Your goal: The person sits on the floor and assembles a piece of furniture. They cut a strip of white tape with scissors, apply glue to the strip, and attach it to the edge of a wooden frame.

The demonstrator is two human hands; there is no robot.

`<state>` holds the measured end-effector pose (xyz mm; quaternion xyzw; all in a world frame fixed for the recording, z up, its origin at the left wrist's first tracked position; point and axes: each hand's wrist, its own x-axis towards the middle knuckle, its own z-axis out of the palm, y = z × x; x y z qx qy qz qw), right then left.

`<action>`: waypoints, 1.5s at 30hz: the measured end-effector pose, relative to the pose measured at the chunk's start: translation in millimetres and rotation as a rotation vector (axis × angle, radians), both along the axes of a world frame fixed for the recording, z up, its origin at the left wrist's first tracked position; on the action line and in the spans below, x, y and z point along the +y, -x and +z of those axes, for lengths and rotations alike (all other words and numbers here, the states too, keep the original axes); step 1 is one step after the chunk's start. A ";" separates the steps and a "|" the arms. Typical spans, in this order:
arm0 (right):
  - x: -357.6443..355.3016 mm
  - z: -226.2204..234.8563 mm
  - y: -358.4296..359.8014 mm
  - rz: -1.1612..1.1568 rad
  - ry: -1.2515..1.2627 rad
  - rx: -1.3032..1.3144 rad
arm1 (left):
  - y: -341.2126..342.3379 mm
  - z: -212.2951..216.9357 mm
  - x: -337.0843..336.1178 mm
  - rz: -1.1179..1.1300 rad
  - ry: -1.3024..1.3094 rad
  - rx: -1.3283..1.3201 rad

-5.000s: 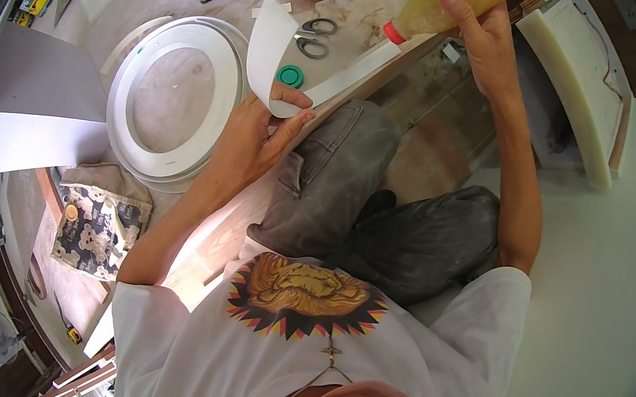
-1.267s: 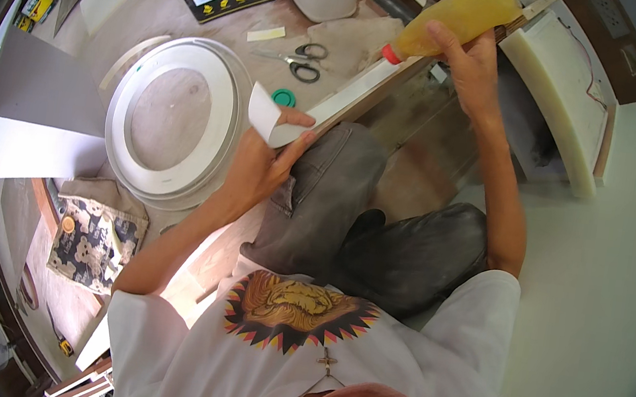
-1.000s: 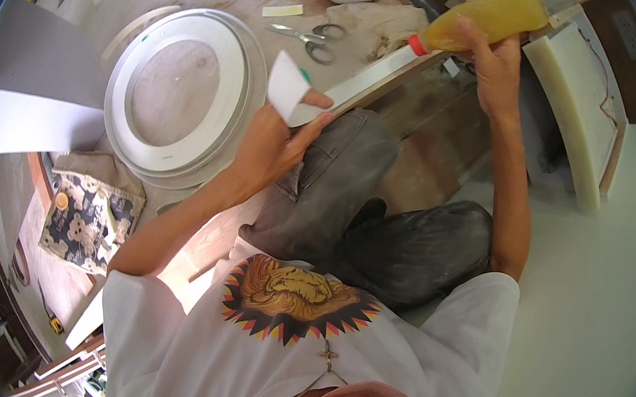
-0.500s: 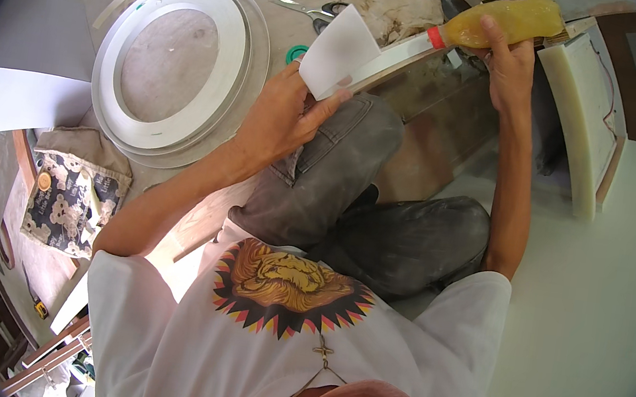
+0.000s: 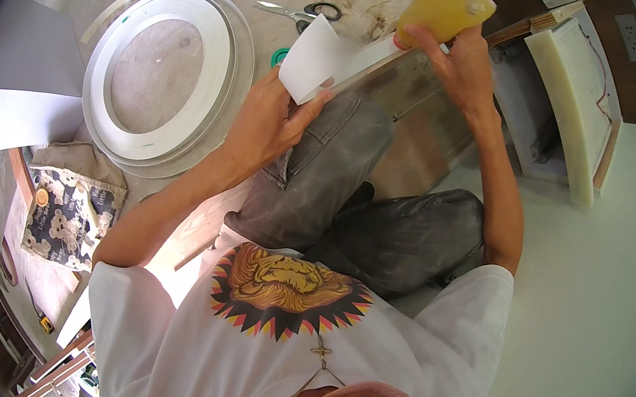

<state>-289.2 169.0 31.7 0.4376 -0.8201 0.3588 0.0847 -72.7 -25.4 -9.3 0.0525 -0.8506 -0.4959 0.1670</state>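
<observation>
Head view: since 5 seconds back the white strip [image 5: 328, 59] sits higher and its loose end has flattened into a short flap. The left hand [image 5: 267, 124] pinches that flap above the knee, wrist bent. The right hand [image 5: 457, 60] grips the yellow squeeze bottle [image 5: 446, 6], nozzle touching the strip. Scissors [image 5: 294, 12] lie just beyond; the white ring [image 5: 159, 77] lies left, white floor open to the right.

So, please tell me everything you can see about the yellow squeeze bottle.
The yellow squeeze bottle looks like soft, translucent plastic filled with yellowish liquid. It has a red nozzle and is tilted, tip pointing down-left onto the white strip. The right hand grips it from below, near the top of the picture. The left hand holds the strip's curled end.
</observation>
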 end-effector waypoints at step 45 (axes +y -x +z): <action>-16.7 11.3 -11.2 0.039 0.029 -0.277 | -1.2 0.1 2.8 0.023 0.017 -0.018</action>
